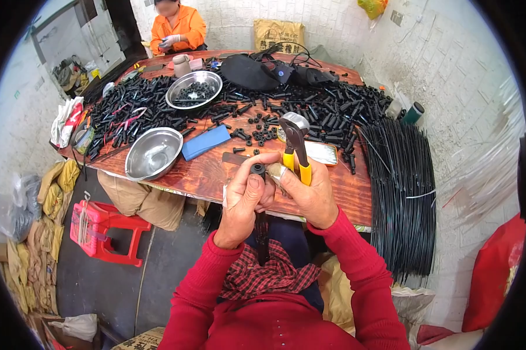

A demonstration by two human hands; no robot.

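My left hand (239,201) is closed around a small black cylindrical part (257,169), its round, hollow-looking end facing up between thumb and forefinger. Close beside it, my right hand (315,195) grips cutting pliers (296,140) with dark jaws pointing up and yellow handles. The right thumb and fingers reach toward the black part; whether they touch it is unclear. Pale wrapping covers some fingers on both hands. Beneath the left hand, a dark strip (262,242) hangs down over a red checked cloth (274,274) on my lap. Loose black rings (263,131) lie beyond the hands.
Heaps of black cylindrical parts (333,111) cover the wooden table (333,201). Metal bowls (152,153) and a blue box (206,142) stand left of my hands. Long black rods (400,198) line the right edge. Across the table sits a co-worker in orange (187,29). A red stool (108,227) is at left.
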